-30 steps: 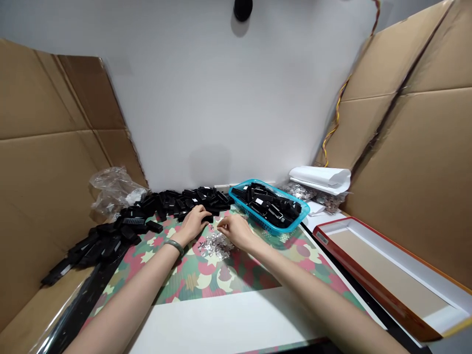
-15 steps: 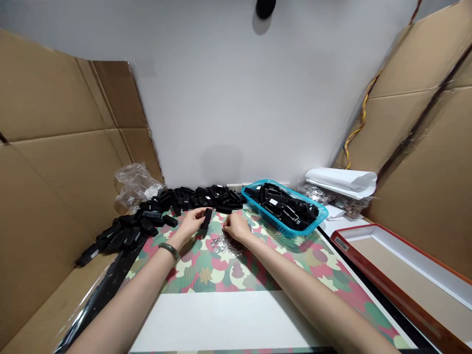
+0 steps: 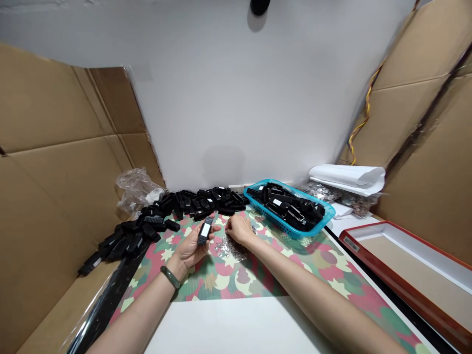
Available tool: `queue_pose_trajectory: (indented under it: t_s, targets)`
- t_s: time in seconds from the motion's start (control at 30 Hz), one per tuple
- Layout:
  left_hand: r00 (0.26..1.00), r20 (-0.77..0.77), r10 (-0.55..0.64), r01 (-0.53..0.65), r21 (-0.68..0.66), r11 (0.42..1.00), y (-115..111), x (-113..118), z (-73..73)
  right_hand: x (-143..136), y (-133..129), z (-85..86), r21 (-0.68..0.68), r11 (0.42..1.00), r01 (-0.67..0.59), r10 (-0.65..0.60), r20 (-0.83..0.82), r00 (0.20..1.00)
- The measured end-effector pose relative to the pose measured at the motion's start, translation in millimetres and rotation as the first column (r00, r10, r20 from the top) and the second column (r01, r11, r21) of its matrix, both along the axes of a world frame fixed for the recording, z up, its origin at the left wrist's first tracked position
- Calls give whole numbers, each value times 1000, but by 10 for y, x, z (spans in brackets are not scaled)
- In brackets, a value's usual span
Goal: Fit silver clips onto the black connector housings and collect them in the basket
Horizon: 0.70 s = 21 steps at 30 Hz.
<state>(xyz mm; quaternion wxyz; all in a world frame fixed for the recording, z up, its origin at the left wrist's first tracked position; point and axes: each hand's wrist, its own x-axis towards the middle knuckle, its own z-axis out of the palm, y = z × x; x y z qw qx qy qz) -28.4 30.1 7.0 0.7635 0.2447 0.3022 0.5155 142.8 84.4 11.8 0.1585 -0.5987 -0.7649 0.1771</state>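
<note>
My left hand, palm turned up, holds a small black plastic case with a white label on its upper face. A dark bangle circles that wrist. Just to the right, my right hand is closed with its fingertips pinched together at the far side of a pile of tiny shiny metal pieces. Whatever the pinch holds is too small to make out. The metal pieces lie on a camouflage-patterned sheet.
Many similar black cases are heaped along the back and left. A blue plastic basket full of black parts stands at the back right. Beyond it are rolled white paper and an orange-rimmed tray. Cardboard walls flank the table.
My left hand has rolled palm up, turning the black case so its white label shows. My right hand stays at the metal pieces. The view has shifted slightly.
</note>
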Motion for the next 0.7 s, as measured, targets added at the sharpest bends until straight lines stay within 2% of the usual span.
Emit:
queue_pose_trajectory:
  t_s: [0.1,0.23,0.37,0.47,0.53,0.63,0.67,0.7]
  targets:
    - [999,-5,-34,34,6,999,-8,3,-13,-11,10,-3,1,1000,-11,11,-29,1000]
    - [998,-59,-10,12,22,1000,-39,31,41,17,-4,-30,13,999,-31,32,-119,992]
    - [984,-178,32,-17,83,996,-61,80,86,81,-50,-34,49,997,-62,73,-271,960]
    - [938,-321,128,-78,164,983,-41,134,44,157,-105,-26,56,993,-100,114,-394,912]
    - [870,-421,256,-162,247,956,-15,168,-16,221,-161,-23,-7,989,-148,118,-570,813]
    - [716,-527,458,-264,403,876,7,195,-92,313,-280,-26,-143,946,-291,26,-861,508]
    - [663,-560,497,-262,448,855,6,196,-104,335,-325,-30,-174,925,-337,-16,-906,423]
    - [612,-594,521,-245,485,840,0,195,-108,349,-370,-36,-197,909,-367,-49,-925,377]
